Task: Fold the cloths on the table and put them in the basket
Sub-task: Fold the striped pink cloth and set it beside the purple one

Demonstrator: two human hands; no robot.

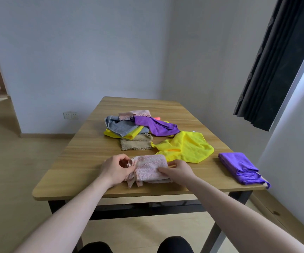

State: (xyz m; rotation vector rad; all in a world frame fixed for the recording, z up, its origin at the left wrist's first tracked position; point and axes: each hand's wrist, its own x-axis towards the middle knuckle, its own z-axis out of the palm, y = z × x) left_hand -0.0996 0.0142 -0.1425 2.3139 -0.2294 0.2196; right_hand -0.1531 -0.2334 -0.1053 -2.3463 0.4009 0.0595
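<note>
Pale walls and a dark curtain [273, 61] frame a wooden table [85, 152]; near its front edge lies a folded pink cloth [150, 169], its left end pinched by the left hand [115, 169], the right hand [178, 170] gripping its right side, beside a yellow cloth [185, 146], a folded purple cloth [240, 168] and a mixed pile [138, 126]

Two hands, one table [85, 148], and about nine cloths: two purple, two yellow, three pink, one grey, one tan.
</note>
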